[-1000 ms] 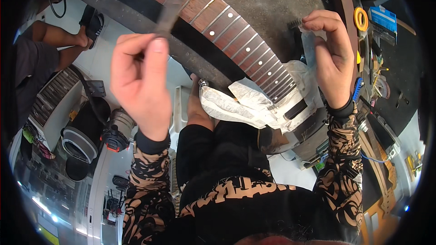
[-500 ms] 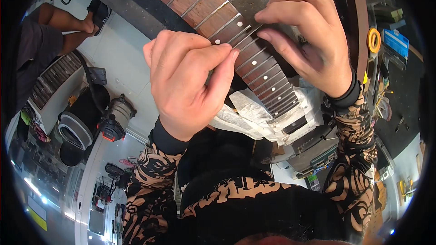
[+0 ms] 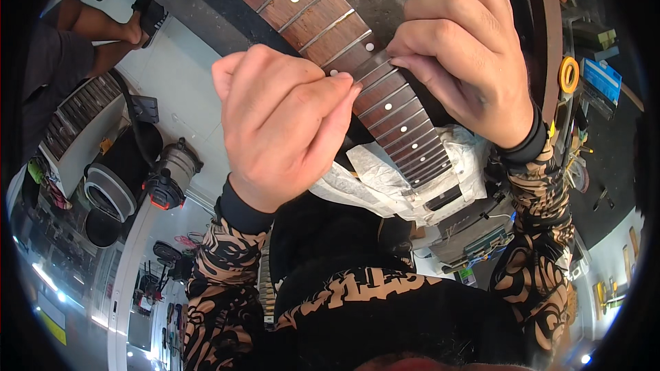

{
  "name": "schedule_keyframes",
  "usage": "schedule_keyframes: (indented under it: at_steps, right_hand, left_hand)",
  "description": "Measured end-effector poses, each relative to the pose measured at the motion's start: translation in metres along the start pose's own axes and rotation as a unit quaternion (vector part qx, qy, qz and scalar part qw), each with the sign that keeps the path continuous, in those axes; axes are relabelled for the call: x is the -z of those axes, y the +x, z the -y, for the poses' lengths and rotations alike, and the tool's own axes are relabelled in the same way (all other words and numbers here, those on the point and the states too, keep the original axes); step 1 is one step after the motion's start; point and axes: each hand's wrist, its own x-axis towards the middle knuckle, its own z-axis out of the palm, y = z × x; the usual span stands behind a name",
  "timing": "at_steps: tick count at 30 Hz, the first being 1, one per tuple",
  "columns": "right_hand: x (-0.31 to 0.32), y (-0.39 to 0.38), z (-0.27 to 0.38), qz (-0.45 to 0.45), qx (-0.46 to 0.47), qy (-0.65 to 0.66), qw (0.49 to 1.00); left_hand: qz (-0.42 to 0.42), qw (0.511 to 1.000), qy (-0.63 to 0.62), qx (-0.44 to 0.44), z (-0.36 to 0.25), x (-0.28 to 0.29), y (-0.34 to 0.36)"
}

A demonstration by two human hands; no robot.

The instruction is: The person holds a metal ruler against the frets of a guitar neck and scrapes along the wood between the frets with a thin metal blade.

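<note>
The strip [image 3: 371,67], a thin grey metal piece, lies across the fretboard [image 3: 323,17] of a guitar neck, near a white dot and between two frets. The left hand [image 3: 285,120] pinches its left end with closed fingers, and the right hand [image 3: 467,55] pinches its right end in the same way, so both hands are clamped on the strip and press it down on the wood. The neck runs from the upper left to the lower right, and its lower end rests on a white cloth [image 3: 385,185] near the person's body. I think the main risk is that the strip slips sideways or tilts, because it is narrow and is held only at its ends; then its edge could scratch the dark wood or sit crooked against a fret. At the left, well apart, a vacuum [image 3: 168,175] stands on the floor, and another person's arm [image 3: 103,27] shows at the upper left.
</note>
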Motion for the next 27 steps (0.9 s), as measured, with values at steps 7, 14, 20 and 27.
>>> schedule_keyframes:
  at_steps: [7,14,20,27]
  right_hand:
    - [-0.003,0.007,-0.001,-0.015,0.012,-0.058,0.998]
    - [-0.001,0.003,-0.005,0.02,-0.027,-0.049,0.998]
    - [-0.011,-0.006,-0.005,-0.042,0.022,-0.022,0.999]
    - [-0.006,0.007,-0.001,-0.032,0.009,-0.059,0.998]
  left_hand:
    - [-0.007,0.999,0.027,-0.021,0.008,0.001,0.008]
    - [0.026,0.998,0.001,-0.051,0.012,0.004,0.014]
    - [0.039,0.999,-0.004,-0.031,0.008,0.007,0.012]
    - [0.002,0.998,0.041,-0.043,0.012,0.004,0.016]
